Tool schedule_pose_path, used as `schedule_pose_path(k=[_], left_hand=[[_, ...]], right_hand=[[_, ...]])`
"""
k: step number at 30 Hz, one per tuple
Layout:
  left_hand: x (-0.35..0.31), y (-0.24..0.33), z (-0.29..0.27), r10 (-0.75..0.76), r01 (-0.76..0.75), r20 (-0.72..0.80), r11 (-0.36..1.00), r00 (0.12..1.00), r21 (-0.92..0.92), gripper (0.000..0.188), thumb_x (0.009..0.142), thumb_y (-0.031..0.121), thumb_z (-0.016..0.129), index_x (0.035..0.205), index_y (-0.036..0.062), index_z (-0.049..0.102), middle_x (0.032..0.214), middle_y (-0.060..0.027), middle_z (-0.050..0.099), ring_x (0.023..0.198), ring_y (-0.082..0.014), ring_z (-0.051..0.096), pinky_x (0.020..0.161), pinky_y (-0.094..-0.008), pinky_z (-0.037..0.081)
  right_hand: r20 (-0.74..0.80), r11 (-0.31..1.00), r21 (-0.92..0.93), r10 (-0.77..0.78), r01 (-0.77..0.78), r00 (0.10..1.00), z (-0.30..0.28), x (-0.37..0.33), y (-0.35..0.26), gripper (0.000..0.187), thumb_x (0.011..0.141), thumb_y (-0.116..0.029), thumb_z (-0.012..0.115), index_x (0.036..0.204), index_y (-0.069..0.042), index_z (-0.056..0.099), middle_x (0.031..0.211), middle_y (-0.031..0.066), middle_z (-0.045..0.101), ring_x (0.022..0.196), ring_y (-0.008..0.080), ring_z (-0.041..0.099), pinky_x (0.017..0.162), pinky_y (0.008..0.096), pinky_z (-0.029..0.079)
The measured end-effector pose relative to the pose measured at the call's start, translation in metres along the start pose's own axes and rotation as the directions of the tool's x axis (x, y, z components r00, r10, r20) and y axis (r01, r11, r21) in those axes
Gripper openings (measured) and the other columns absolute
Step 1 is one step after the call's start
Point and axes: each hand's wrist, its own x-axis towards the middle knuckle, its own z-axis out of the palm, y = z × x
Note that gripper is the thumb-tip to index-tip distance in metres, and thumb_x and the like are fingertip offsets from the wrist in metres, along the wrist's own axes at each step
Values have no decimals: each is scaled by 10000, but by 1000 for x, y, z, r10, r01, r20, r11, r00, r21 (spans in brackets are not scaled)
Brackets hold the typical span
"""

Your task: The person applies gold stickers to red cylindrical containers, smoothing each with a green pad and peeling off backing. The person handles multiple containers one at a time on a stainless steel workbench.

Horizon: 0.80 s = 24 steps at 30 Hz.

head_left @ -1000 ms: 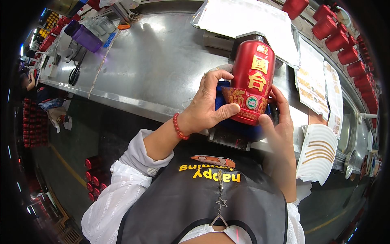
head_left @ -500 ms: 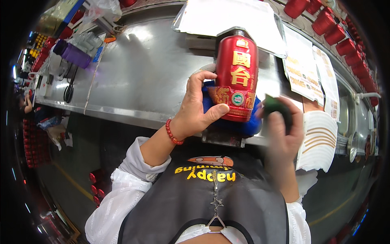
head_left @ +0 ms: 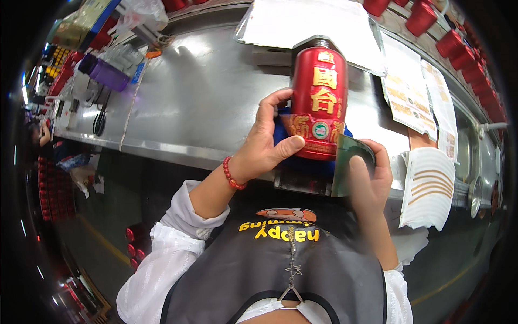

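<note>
A red bottle with gold lettering and a gold-patterned label lies tilted on a blue cloth, its threaded neck pointing away from me. My left hand grips its left side, thumb on the lower edge of the label and fingers curled round behind. In my right hand a thin, dark green flexible sheet is pinched between thumb and fingers. Its straight edge meets the label's lower right side. Beneath the cloth sits a metal support, mostly hidden.
A steel bench runs across, with a white sheet-covered tray behind the bottle. To the right are printed label sheets and a white sheet with brown curved strips. A purple bottle and black scissors lie left. Red bottles line the far right.
My right hand has brought the green sheet left, against the label's right side, and the sheet now shows flat and upright. My left hand keeps its hold on the bottle.
</note>
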Motion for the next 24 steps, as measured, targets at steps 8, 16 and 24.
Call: schedule_pose_path(k=[8, 16, 24], left_hand=[[-23, -12, -6, 191, -181, -68, 975, 979, 129, 762, 945, 427, 684, 1512, 41, 353, 1482, -153, 440, 1424, -313, 310, 1221, -474, 168], [-20, 20, -7, 526, -542, 337, 302, 781, 784, 418, 937, 216, 629, 1321, 382, 628, 1241, 169, 646, 1354, -156, 383, 1239, -513, 13], [-6, 20, 3, 601, -589, 339, 281, 724, 758, 369, 882, 209, 660, 1219, 351, 702, 1156, 162, 652, 1211, -124, 494, 1231, -498, 96]], right_hand=[[1, 995, 47, 87, -86, 996, -4, 2, 10, 256, 984, -123, 621, 1195, 14, 571, 989, 38, 647, 884, 99, 578, 813, 244, 481], [9, 954, 250, 169, -166, 986, -13, 5, 16, 264, 989, -129, 618, 1206, 11, 564, 1032, 30, 642, 923, 83, 569, 830, 231, 474], [0, 950, 275, 154, -148, 988, -20, 4, 13, 266, 988, -130, 620, 1204, 17, 567, 1041, 39, 645, 934, 91, 575, 847, 240, 479]])
